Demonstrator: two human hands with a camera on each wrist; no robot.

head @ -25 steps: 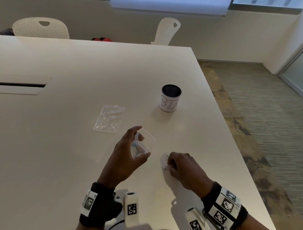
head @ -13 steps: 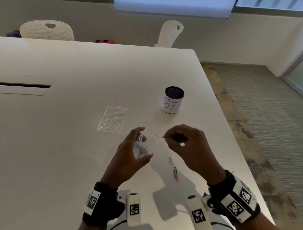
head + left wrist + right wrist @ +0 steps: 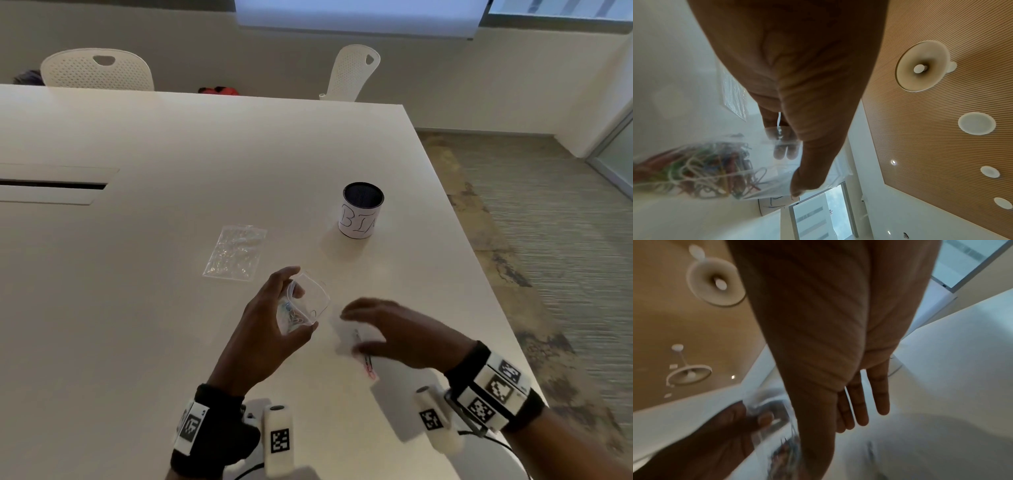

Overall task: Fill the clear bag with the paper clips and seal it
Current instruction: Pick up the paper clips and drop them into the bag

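My left hand holds a small clear bag just above the table, its mouth open and facing right. Several coloured paper clips lie bunched in the bag's bottom, and my thumb and fingers pinch its wall. To the right, my right hand hovers low over the table, blurred, with straight fingers and nothing in it. Two loose paper clips lie under it: a red one and a paler one.
A second clear bag lies flat on the white table beyond my left hand. A dark-rimmed cup marked "BIN" stands further back right. The table's right edge is close. Two white chairs stand at the far side.
My right hand picked a clip off the table, carried it to the bag's mouth, and has now dropped back, open, over the loose clips. The left hand stayed put with the bag.
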